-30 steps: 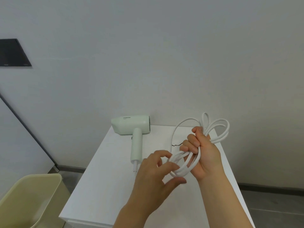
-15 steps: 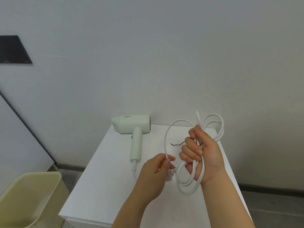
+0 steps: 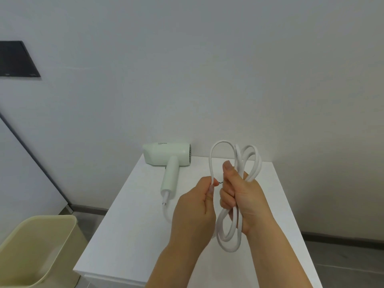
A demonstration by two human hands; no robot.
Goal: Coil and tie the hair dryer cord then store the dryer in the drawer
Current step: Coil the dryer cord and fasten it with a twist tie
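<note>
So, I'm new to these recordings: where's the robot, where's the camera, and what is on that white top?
There is no robot here: a person works with bare hands. Every picture comes from one wide-angle camera worn on the head, looking forward and down, so the arms enter from the bottom. The right hand grips a bundle of loops of the white cord above the table. The left hand pinches a single strand that arches up from that bundle. The cord runs from the pale green hair dryer, which lies at the back of the table, handle toward the camera. A small dark squiggle lies on the table between the hands; perhaps a tie, but too small to tell. A beige bin stands on the floor to the left.
</note>
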